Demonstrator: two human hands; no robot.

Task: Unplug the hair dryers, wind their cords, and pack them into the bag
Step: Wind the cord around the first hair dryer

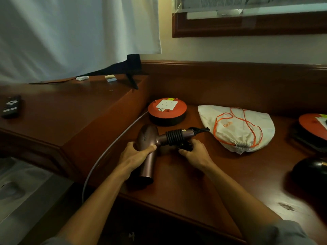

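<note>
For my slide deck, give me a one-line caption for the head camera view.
Left hand grips the hair dryer; right hand holds the cord coiled round its handle, beside the bag.

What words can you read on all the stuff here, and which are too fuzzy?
White drawstring bag: orange print, upside down, too blurred to read.
Orange round socket unit: white label and yellow sticker, too small to read.
Remote control: white markings, unreadable.
Hair dryer: no text visible.
</note>
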